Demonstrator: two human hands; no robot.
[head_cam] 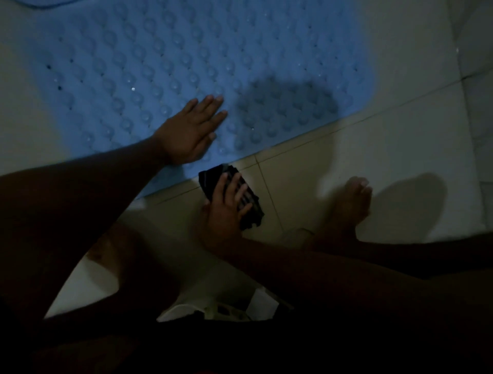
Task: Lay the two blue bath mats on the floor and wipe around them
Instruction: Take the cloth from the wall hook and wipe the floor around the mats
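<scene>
Bath mat (160, 66): light blue, regular grid of raised round bumps plus small dark holes. Second mat edge (45, 2), far left: same blue. Floor tiles (386, 149): off-white, thin dark grout lines. Cloth (248, 197): black with pale stripes.

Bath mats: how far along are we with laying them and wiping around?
Done: one blue mat lies flat on the tiled floor; a second blue edge shows at the top.
In hand: left hand presses the mat; right hand holds a dark cloth on the tile beside it.
Left: wiping the other sides, unseen here.
</scene>
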